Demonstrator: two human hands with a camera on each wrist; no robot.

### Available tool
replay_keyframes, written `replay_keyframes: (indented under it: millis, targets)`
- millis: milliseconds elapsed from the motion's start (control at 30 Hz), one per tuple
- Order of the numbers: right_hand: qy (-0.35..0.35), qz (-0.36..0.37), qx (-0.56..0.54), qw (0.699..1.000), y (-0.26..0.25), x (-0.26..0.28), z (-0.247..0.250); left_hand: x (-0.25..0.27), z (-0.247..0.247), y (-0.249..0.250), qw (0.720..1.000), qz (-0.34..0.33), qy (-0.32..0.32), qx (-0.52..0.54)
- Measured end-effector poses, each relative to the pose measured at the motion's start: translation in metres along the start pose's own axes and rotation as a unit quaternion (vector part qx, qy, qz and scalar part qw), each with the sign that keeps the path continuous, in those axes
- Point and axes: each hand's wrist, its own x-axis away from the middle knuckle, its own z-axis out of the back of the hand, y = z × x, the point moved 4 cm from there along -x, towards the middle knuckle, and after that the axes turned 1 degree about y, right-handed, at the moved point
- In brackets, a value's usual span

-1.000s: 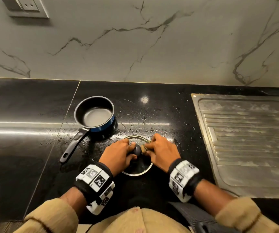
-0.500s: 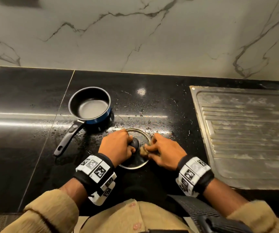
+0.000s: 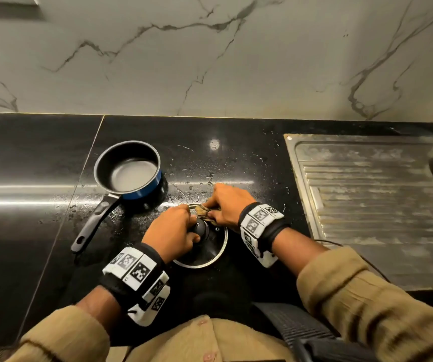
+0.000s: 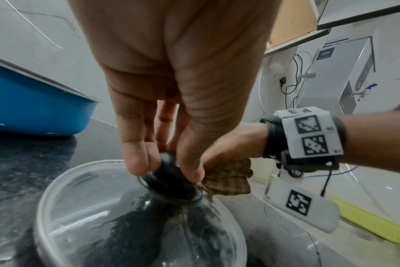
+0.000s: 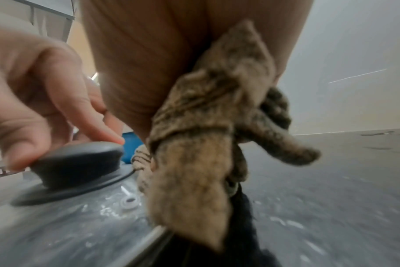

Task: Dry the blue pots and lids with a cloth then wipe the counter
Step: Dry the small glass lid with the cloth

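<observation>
While the left hand [image 3: 172,228] pinches the black knob [image 4: 171,178] of the glass lid [image 3: 210,253] between thumb and fingers, the right hand [image 3: 227,206] is bunched round a brown checked cloth [image 5: 208,126] and presses it on the far side of the glass, just beside the knob. The lid lies dome-up on the black surface [image 3: 249,163], near its front edge.

To dry it well, I would keep the knob pinned so the lid cannot skate on the wet stone, work the cloth round the base of the knob and the small steam vent [image 5: 129,201], then out to the metal rim, and turn the lid over for the underside.

Compared with half a second ago, the right hand has swung from the near right of the knob round to the far side of the lid, cloth with it; the left hand's pinch is unchanged.

The small blue saucepan [image 3: 129,171] stands upright to the far left, apart from the lid, amid water drops; the steel draining board [image 3: 367,205] lies to the right.
</observation>
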Motion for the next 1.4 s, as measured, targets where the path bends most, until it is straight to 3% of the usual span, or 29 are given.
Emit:
replay_keyframes:
  millis: [133, 333, 433, 533, 800, 967, 1200, 1400]
  targets:
    - [-0.002, 0.013, 0.030, 0.999, -0.002, 0.003, -0.008, 0.003, -0.002, 0.001, 1.000, 0.016, -0.005, 0.014]
    - [-0.013, 0.003, 0.005, 1.000, 0.021, 0.070, -0.031, 0.005, 0.000, 0.011, 1.000, 0.026, -0.013, -0.010]
    - [0.005, -0.012, -0.025, 1.000, 0.030, 0.091, -0.024, 0.002, 0.001, 0.019, 0.996, 0.047, -0.002, -0.073]
    - [0.032, -0.042, -0.049, 0.997, 0.037, 0.095, -0.018, -0.002, -0.003, 0.020, 0.997, 0.050, 0.010, -0.059]
    - [0.068, -0.073, -0.079, 0.992, 0.036, 0.097, -0.014, -0.001, -0.002, 0.031, 0.995, -0.086, -0.027, -0.042]
    - [0.068, -0.084, -0.088, 0.990, 0.024, 0.103, -0.028, 0.004, -0.006, 0.030, 0.991, -0.119, -0.041, -0.044]
    - [0.061, -0.080, -0.042, 0.994, 0.013, 0.087, -0.036, 0.002, -0.006, 0.021, 0.999, -0.049, 0.018, -0.014]
    - [0.046, -0.011, -0.021, 0.999, 0.009, 0.013, -0.013, -0.001, -0.005, 0.020, 0.998, -0.052, 0.026, 0.004]
